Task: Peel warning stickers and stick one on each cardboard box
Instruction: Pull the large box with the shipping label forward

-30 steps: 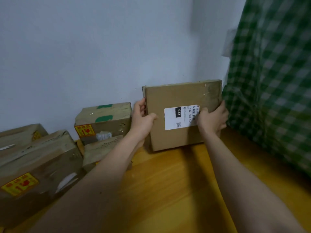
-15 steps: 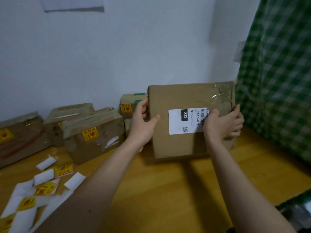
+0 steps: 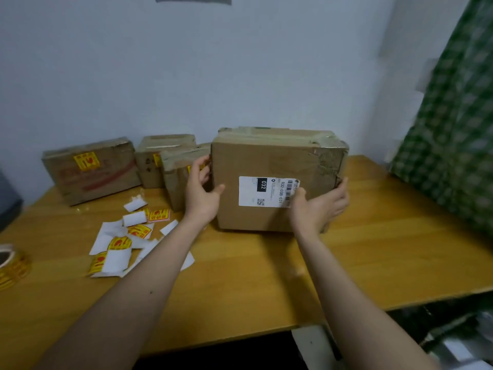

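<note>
Both hands hold one cardboard box (image 3: 269,166) at mid-desk (image 3: 373,249): the left hand (image 3: 201,192) grips its left edge with the thumb on the front, and the right hand (image 3: 318,205) clasps its right side. The box is brown, taped at the top and right corner, with a white shipping label (image 3: 262,192) marked 032. To its left lie loose yellow warning stickers (image 3: 138,231) among white backing papers (image 3: 106,236). A tape roll (image 3: 10,263) sits at the desk's left edge. Behind, against the wall (image 3: 186,76), three stickered boxes (image 3: 90,169) stand.
</note>
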